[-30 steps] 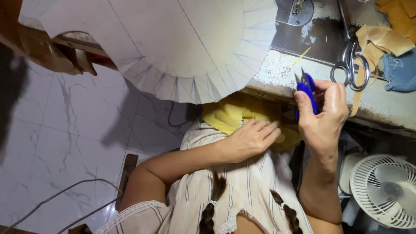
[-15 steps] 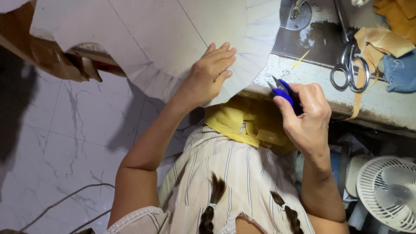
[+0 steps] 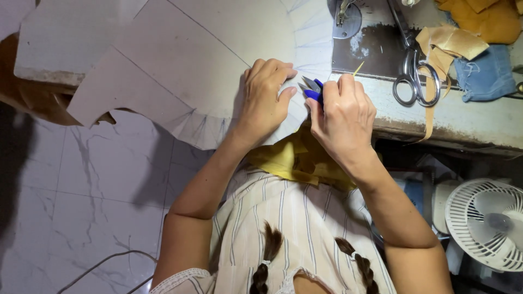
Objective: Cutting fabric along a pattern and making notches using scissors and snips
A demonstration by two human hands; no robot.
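White marble-look floor tiles (image 3: pixel 92 179) with grey veins fill the left side, with a thin cable (image 3: pixel 103 261) trailing across them near the bottom. A worn, pale worktable (image 3: pixel 468 117) with a chipped edge runs along the far right. A small white fan (image 3: pixel 487 223) sits below it at near right.

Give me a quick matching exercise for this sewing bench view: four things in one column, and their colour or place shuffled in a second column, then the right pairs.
Things:
1. thread snips
2. scissors
3. fan
4. pattern paper

Descriptions:
A. white, low on the right beside the bench
B. blue handles, gripped in the right hand
C. pale sheet with a slashed curved edge, under the left hand
D. silver, lying on the bench by tan strips

Pairs: 1-B, 2-D, 3-A, 4-C
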